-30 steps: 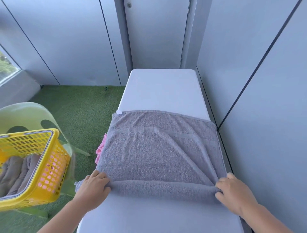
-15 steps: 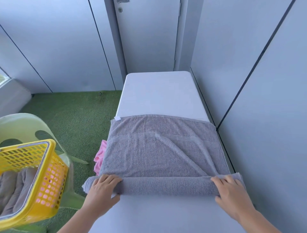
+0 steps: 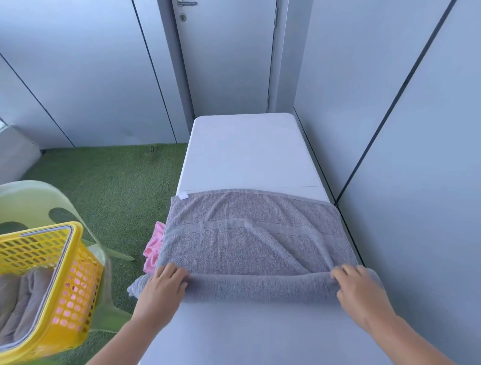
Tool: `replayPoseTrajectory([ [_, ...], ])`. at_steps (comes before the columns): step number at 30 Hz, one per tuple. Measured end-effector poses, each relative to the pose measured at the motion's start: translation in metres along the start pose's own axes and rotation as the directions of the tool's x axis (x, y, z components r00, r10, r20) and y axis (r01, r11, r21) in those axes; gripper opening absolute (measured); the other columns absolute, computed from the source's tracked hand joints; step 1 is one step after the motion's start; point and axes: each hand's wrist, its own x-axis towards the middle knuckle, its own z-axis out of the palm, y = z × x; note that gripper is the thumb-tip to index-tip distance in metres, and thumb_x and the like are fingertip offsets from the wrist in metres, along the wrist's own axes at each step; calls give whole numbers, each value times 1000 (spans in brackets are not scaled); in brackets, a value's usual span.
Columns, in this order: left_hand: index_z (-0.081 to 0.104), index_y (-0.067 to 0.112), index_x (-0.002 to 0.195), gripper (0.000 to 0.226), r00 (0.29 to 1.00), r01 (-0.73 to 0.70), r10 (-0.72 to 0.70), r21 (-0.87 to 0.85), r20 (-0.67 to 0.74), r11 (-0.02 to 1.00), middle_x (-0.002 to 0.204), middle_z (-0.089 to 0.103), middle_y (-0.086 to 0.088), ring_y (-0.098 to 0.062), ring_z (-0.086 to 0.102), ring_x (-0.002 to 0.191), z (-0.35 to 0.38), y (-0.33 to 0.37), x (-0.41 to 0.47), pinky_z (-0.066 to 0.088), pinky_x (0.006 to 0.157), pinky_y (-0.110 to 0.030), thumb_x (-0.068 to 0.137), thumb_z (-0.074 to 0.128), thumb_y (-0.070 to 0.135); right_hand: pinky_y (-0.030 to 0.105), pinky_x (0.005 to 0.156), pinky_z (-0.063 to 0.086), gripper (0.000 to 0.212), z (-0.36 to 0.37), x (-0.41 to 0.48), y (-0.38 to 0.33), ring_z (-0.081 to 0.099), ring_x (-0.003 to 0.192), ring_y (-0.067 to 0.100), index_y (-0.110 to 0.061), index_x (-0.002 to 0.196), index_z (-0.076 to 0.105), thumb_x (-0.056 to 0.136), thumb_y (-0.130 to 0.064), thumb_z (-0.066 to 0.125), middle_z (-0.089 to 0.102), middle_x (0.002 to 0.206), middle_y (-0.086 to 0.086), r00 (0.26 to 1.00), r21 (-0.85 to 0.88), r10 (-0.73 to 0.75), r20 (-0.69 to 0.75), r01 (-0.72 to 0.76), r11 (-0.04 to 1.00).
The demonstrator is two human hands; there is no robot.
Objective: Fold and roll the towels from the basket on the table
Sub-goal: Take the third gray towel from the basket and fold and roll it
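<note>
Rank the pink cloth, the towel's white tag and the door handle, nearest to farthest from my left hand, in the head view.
1. Pink cloth: just beyond the left hand.
2. White tag: far left corner of the towel.
3. Door handle: far wall, top of view.

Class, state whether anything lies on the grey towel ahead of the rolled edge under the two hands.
Nothing visible does. The left hand and right hand hold the rolled edge directly, and the flat grey towel ahead carries nothing.

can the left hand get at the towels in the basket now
Probably yes: the basket sits open-topped beside the left hand with nothing between, though that hand grips the towel roll.
</note>
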Motion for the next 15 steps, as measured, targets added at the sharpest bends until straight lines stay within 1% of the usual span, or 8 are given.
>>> replayPoseTrajectory([
  [2,64,34,106,28,999,-15,17,-40,38,999,104,51,22,-11,50,101,4,0,-4,53,80,-36,93,43,49,32,63,53,49,4,-3,1,61,83,21,-23,87,69,41,-20,84,65,89,-10,999,1,-52,-5,52,999],
  [3,62,36,114,34,997,-32,33,-15,64,999,111,53,25,-9,49,108,6,-1,-7,52,85,-34,90,49,56,35,68,55,51,7,-5,2,62,89,21,-23,91,70,41,-25,81,67,95,-11,998,1,-68,0,68,998],
  [5,57,37,126,58,989,-62,50,80,140,995,121,53,25,-8,48,118,6,-2,-11,48,93,-35,77,65,66,39,71,54,52,12,-6,2,62,94,21,-23,91,70,40,-28,79,68,99,-11,996,-33,-67,55,69,997],
  [6,55,39,127,62,985,-56,36,111,167,992,121,54,25,-10,50,118,5,-1,-11,47,93,-35,71,70,64,39,69,53,48,13,-5,2,60,92,21,-24,87,69,40,-26,80,68,95,-12,996,-54,-63,69,67,996],
  [9,60,40,109,46,990,-37,15,154,138,987,100,59,23,-15,56,102,3,-1,-7,42,85,-33,64,66,45,36,61,47,36,13,3,0,52,78,19,-26,70,63,40,-23,82,62,75,-16,995,-38,-83,58,86,996],
  [12,63,35,91,27,993,-71,51,195,108,978,82,55,20,-16,53,89,0,-2,-8,37,78,-33,66,56,44,30,57,42,26,4,9,4,47,70,16,-29,58,56,43,-28,77,45,61,-17,991,-46,-119,55,122,992],
  [14,61,32,77,16,994,-91,75,203,85,975,75,51,19,-15,50,84,-2,-4,-14,37,75,-32,68,53,43,29,65,38,17,-6,10,3,43,78,15,-30,56,48,62,-34,64,40,68,-16,978,-43,-133,160,141,989],
  [15,58,30,72,14,994,-91,77,203,75,975,73,49,18,-14,48,83,-4,-4,-16,37,74,-32,69,51,41,30,70,38,22,-6,10,3,39,84,15,-30,56,41,72,-36,55,42,75,-15,970,-32,-130,206,140,990],
])
